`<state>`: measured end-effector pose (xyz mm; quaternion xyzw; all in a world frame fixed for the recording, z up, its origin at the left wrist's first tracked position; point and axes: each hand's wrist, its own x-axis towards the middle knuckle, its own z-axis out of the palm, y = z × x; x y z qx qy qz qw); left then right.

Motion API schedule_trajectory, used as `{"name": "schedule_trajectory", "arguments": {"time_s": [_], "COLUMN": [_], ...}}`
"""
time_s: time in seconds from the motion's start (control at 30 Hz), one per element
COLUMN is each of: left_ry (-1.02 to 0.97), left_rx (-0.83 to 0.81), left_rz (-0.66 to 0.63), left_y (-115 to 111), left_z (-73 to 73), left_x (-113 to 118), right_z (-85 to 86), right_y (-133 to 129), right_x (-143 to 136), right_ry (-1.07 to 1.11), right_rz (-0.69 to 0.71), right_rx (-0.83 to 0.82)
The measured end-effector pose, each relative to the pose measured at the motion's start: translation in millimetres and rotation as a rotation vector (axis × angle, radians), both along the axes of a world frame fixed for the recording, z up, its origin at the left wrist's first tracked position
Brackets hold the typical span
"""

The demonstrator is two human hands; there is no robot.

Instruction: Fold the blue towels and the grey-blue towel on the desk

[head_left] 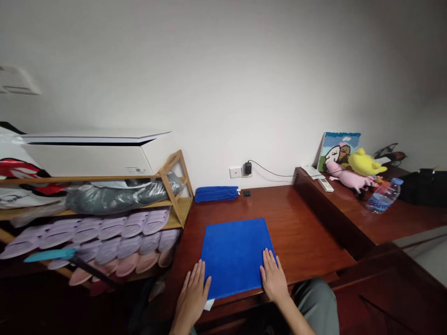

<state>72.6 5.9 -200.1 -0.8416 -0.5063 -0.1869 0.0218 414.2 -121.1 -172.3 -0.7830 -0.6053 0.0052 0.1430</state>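
Note:
A blue cloth (236, 256) lies spread flat near the front edge of the brown wooden desk (296, 223). Against its left edge rests my left hand (193, 289), fingers stretched out and nothing held. My right hand (273, 277) lies flat over the cloth's right edge, its fingers also extended. A small white tag (208, 304) sticks out at the cloth's near left corner. Toward the wall, a folded blue cloth (216, 194) sits at the back left of the desk.
On the left stands a wooden rack (179, 204) with several lilac slippers (111, 228) and a white box (94, 158). The raised right surface holds a plastic bottle (384, 197), a pink plush toy (349, 177) and a remote (325, 185). A black charger (248, 167) is plugged into the wall.

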Motion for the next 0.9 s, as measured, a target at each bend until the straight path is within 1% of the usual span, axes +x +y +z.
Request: {"name": "schedule_trajectory", "arguments": {"time_s": [0.07,0.1,0.17,0.23,0.3,0.33,0.37,0.4,0.43,0.47,0.5,0.63,0.67,0.7,0.73,0.77,0.83,0.9], "left_ry": [-0.038,-0.057,-0.076,-0.066,-0.042,-0.028,-0.018,-0.012,-0.011,-0.013,-0.018,-0.041,-0.041,-0.041,-0.04,-0.038,-0.037,-0.039], "left_rx": [0.015,0.023,0.031,0.031,0.018,0.008,-0.001,-0.008,-0.011,-0.011,-0.007,0.026,0.031,0.035,0.037,0.038,0.042,0.053], "left_rz": [-0.02,-0.048,-0.147,-0.27,-0.34,-0.356,-0.36,-0.351,-0.33,-0.296,-0.245,0.019,0.047,0.065,0.07,0.067,0.064,0.067], "left_y": [3,3,1,-6,-13,-16,-16,-16,-13,-8,-2,24,28,31,32,32,31,29], "left_z": [10.6,17.7,33.2,45.6,50.5,49.7,47.1,42.9,37.7,31.9,25.7,3.8,-0.1,-3.1,-5.2,-6.6,-7.6,-7.3], "left_x": [16,32,75,128,174,190,199,201,195,182,163,60,39,24,13,8,10,17], "right_z": [-1.4,-0.7,2.5,6.3,9.3,10.2,10.7,10.9,10.7,10.1,9.2,2.3,0.5,-0.6,-0.7,0.7,9.0,23.6], "right_y": [0,1,1,1,1,1,1,1,1,1,1,-3,-4,-4,-3,-1,11,31], "right_x": [-1,-1,-1,-2,-2,-2,-2,-1,-1,0,1,3,3,3,4,5,10,17], "right_ry": [0.006,0.011,0.024,0.036,0.047,0.052,0.056,0.059,0.06,0.06,0.06,0.059,0.058,0.058,0.058,0.058,0.057,0.052], "right_rz": [-0.004,-0.006,-0.011,-0.015,-0.013,-0.011,-0.01,-0.012,-0.014,-0.015,-0.014,0.005,0.007,0.005,0.001,-0.004,-0.013,-0.013], "right_rx": [-0.007,-0.012,-0.026,-0.043,-0.059,-0.065,-0.068,-0.069,-0.069,-0.069,-0.07,-0.054,-0.048,-0.044,-0.043,-0.045,-0.045,-0.04]}}
